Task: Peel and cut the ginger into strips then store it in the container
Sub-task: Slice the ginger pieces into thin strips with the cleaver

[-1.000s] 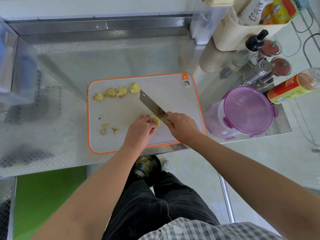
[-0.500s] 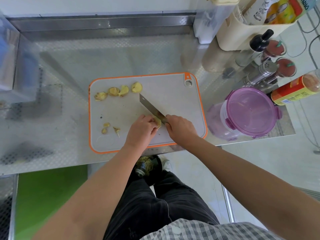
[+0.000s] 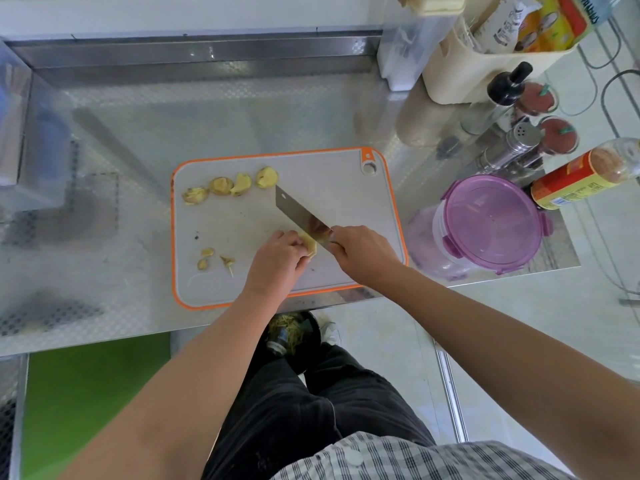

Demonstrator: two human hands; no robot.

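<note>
On the orange-rimmed cutting board (image 3: 346, 188) my left hand (image 3: 277, 259) holds a peeled piece of ginger (image 3: 309, 244) down near the front edge. My right hand (image 3: 362, 252) grips the handle of a cleaver (image 3: 298, 213), whose blade rests against the right side of that ginger. Several ginger slices (image 3: 230, 185) lie in a row at the board's back left. A few small trimmings (image 3: 214, 259) lie at its front left. The container (image 3: 485, 221), clear with a purple lid clipped on, stands to the right of the board.
A steel worktop (image 3: 207, 112) carries the board. At the back right stand a beige bin (image 3: 485, 74), a black-topped bottle (image 3: 502, 88), a steel shaker (image 3: 516, 143), two red-filled jars (image 3: 557, 133) and a red-labelled bottle (image 3: 585, 174). The table's front edge is just below the board.
The cleaver blade dropped onto the ginger half a second ago and now sits a little higher against it. Both hands stay in nearly the same place.
</note>
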